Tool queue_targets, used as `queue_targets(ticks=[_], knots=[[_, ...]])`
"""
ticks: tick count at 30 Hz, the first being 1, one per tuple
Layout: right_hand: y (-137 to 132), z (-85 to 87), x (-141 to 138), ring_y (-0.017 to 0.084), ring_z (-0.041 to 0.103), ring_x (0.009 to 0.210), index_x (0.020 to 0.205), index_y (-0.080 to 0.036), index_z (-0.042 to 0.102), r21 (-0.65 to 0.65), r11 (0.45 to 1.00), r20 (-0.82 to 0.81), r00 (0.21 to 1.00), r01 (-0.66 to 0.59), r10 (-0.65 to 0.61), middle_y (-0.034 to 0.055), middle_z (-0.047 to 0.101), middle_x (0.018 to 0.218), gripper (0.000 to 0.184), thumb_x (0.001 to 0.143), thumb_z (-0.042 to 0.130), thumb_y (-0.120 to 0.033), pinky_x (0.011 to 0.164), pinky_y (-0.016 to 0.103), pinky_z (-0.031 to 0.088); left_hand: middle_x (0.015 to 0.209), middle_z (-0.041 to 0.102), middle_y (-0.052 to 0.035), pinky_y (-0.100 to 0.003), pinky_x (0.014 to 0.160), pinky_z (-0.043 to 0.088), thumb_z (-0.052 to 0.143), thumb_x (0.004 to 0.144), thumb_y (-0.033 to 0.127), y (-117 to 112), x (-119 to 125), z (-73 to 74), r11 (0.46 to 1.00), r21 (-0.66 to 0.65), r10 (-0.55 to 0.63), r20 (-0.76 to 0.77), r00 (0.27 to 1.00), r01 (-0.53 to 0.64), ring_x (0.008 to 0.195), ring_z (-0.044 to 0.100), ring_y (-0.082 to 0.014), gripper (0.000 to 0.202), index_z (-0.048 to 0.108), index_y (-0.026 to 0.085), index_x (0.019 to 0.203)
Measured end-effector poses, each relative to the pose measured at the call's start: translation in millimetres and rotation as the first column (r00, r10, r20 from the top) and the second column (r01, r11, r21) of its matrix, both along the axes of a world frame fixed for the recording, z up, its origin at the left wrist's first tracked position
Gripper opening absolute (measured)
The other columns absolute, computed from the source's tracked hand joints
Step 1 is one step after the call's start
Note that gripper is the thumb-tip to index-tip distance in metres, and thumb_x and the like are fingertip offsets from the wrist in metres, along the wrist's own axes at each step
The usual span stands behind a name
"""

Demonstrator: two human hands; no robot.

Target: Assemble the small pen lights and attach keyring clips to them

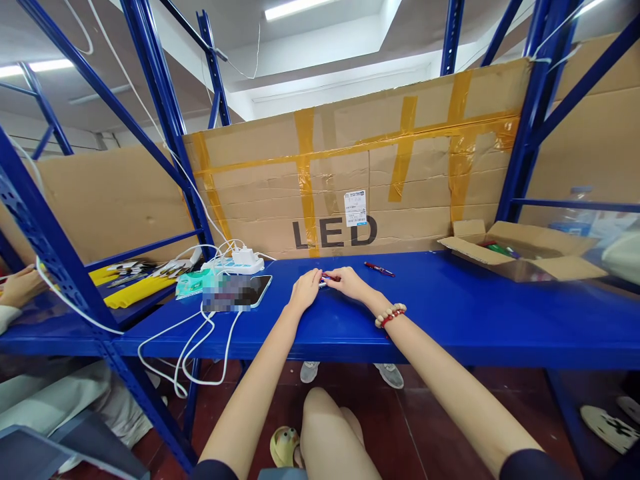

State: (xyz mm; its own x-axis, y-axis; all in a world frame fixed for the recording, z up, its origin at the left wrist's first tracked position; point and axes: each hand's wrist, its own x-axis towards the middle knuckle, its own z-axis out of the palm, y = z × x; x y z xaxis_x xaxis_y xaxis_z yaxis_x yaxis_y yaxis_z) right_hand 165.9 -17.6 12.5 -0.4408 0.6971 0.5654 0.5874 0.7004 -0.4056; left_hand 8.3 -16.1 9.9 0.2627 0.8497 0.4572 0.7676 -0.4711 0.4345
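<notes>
My left hand [305, 291] rests on the blue tabletop with its fingers curled together at one end of a dark red pen [327, 277]. Meeting it from the other side, my right hand [351, 283] has thumb and fingers pinched on the same pen. A pale, shiny piece shows just below it, too small to make out. Much of what lies between the fingers is hidden. A second dark red pen [379, 269] lies on the table beyond my right hand, apart from it.
An open cardboard box [520, 257] with small items stands at the right. To the left lie a phone [260, 291], a white power strip [240, 263], a teal packet [193, 285] and looping white cables [227, 360]. A taped cardboard panel [400, 213] backs the table. Another person's hand [23, 287] appears far left.
</notes>
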Motion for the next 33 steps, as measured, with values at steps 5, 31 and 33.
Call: queue_targets(ticks=[5,31,33], knots=[[3.7,-0.1,-0.2,0.009,0.038,0.052,0.065,-0.013,0.060,0.101,0.993,-0.016,0.998,0.059,-0.057,-0.0002,0.052,0.056,0.026,0.083,0.044,-0.019,0.054,0.022,0.027,0.082,0.061,-0.0017,-0.024,0.067,0.038,0.027,0.093,0.037,0.9,0.6,-1.2,0.998,0.004,-0.058,0.049,0.997,0.058,0.079,0.055,-0.0144,0.035,0.052,0.019,0.077],[-3.6,7.1,22.3,0.026,0.060,0.098,0.099,-0.012,0.064,-0.246,0.545,0.230,0.595,0.801,-0.770,0.0172,0.064,0.100,0.025,0.088,0.044,-0.023,0.075,0.030,0.047,0.085,0.066,-0.0019,-0.025,0.068,0.042,0.041,0.086,0.038,-4.2,0.8,-0.3,1.000,0.002,-0.005,-0.057,0.998,0.005,0.079,0.060,-0.0171,0.026,0.060,0.024,0.097],[-2.9,6.5,23.8,0.026,0.061,0.097,0.097,-0.011,0.065,-0.259,0.526,0.251,0.583,0.810,-0.773,0.0186,0.064,0.098,0.023,0.086,0.049,-0.022,0.074,0.030,0.047,0.085,0.066,-0.0019,-0.026,0.069,0.043,0.039,0.087,0.039,-4.9,0.7,0.8,0.999,0.009,0.051,-0.078,0.996,-0.051,0.081,0.060,-0.0177,0.027,0.060,0.025,0.097]])
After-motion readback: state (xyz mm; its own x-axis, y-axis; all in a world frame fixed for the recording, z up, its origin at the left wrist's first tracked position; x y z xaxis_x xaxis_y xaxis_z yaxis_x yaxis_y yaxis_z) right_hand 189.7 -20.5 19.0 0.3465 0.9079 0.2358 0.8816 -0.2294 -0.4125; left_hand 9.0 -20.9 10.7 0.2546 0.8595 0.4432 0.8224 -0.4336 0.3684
